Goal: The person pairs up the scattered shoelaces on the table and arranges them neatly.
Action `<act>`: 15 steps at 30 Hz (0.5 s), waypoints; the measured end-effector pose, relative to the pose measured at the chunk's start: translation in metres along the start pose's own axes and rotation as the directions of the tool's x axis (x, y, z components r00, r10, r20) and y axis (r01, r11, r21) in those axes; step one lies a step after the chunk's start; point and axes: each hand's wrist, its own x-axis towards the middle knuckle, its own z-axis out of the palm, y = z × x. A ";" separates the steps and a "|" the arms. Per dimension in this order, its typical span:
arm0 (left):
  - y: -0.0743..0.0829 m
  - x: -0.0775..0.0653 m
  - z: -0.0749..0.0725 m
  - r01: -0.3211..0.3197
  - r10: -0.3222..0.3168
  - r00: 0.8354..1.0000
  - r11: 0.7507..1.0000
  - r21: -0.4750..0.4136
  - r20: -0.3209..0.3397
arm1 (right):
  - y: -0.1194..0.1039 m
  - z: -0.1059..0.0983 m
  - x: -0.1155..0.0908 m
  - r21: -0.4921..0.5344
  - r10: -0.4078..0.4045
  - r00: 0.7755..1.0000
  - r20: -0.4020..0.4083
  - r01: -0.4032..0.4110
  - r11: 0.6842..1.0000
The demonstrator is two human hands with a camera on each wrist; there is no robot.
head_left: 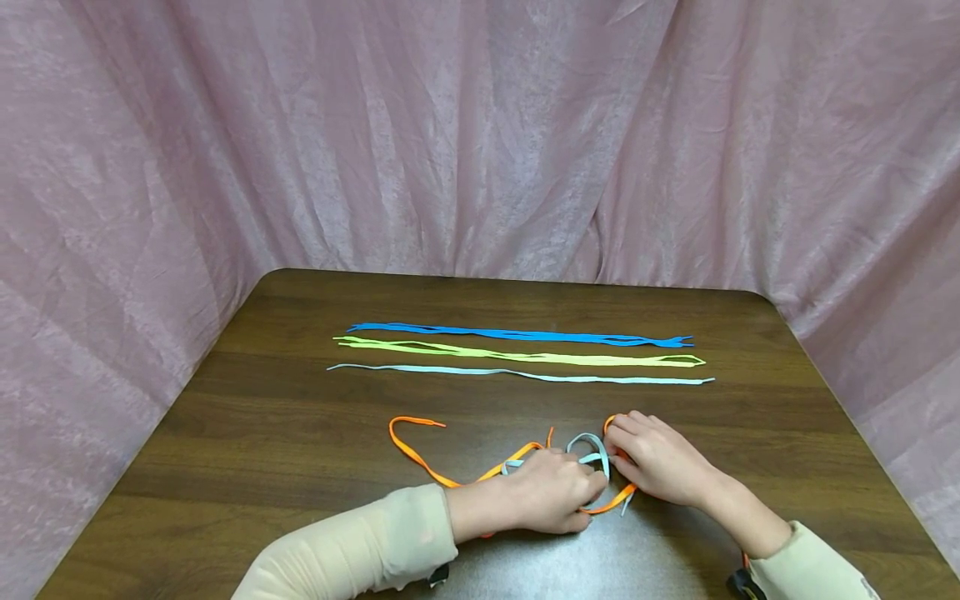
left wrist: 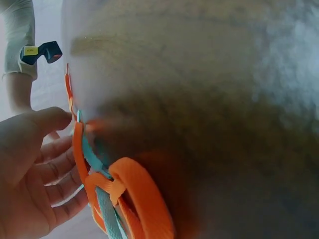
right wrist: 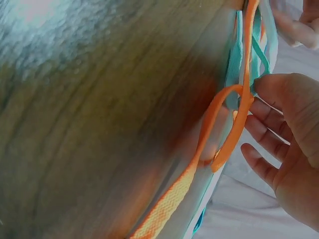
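On the near part of the table, an orange shoelace [head_left: 411,450] and a light blue shoelace [head_left: 581,437] cross and loop through each other. My left hand [head_left: 551,490] bends over the crossing, its thumb and forefinger at the orange lace; its palm hides part of the tangle. To its right, my right hand [head_left: 660,458] pinches the light blue lace [right wrist: 261,62] between thumb and forefinger. An orange strand [right wrist: 234,134] runs past those fingertips. In the left wrist view, a thick orange loop [left wrist: 144,194] wraps around the light blue strand [left wrist: 103,209].
Farther back lie straight, side by side, blue shoelaces [head_left: 517,335], yellow-green shoelaces [head_left: 510,356] and a single light blue lace [head_left: 450,370]. Pink curtains [head_left: 450,150] hang around the brown wooden table [head_left: 247,400].
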 end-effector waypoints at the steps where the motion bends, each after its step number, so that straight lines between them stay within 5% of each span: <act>1: 0.000 0.000 0.000 0.007 -0.007 1.000 1.000 0.001 0.006 | 0.000 0.000 0.000 0.001 -0.002 1.000 -0.002 0.002 1.000; 15: 0.006 0.010 0.004 0.132 -0.133 0.990 0.991 0.022 0.039 | 0.002 0.002 0.001 0.025 -0.007 1.000 0.004 0.007 1.000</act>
